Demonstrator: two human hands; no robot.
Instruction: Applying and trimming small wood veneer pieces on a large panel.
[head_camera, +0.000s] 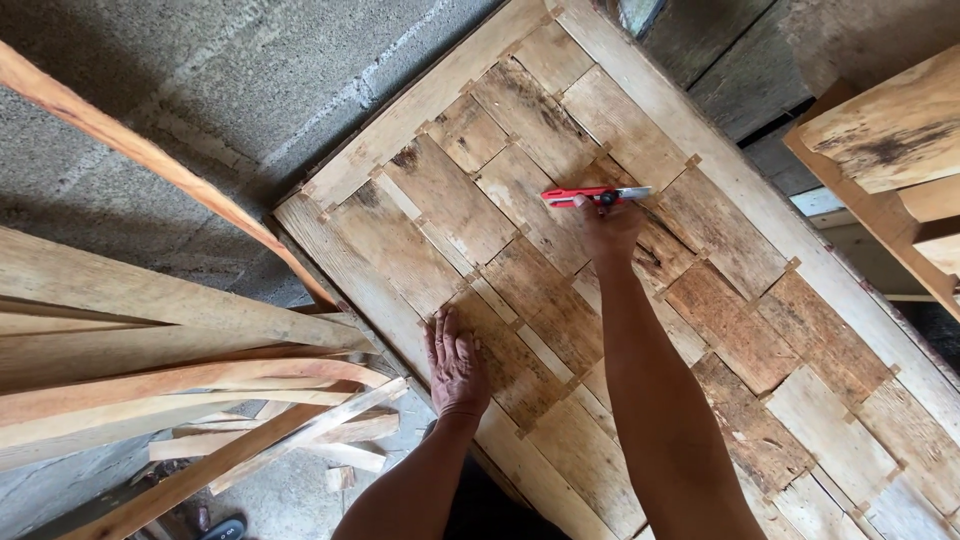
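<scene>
To the left of the woven panel (520, 260), a loose heap of long wooden slats (150, 350) leans over the concrete floor (290, 500); I count roughly ten, though the overlaps make an exact figure uncertain. The toe of one dark sandal (222, 527) shows below them.

The panel itself is a single piece, broad bark-like strips interlaced inside a pale plank border, tilted against a grey block wall (200, 80). On its lower left part the left hand (457, 365) lies flat, fingers spread and open, pressing the weave and gripping nothing.

Further right, near the panel's middle, the right hand (607, 225) has its fingers closed around one red utility knife (597, 195), whose blade end points right and lies against a strip. One knife, two hands, one panel.

Judged from this pose, the blade could skid along the dry grain or catch at a strip crossing and jump, scoring a neighbouring strip. The leaning panel could shift under uneven pressure, since only the flat palm steadies it. A slip back toward the body would endanger the left forearm.

Right of the panel, at least two rough timber planks (890, 130) jut in.
</scene>
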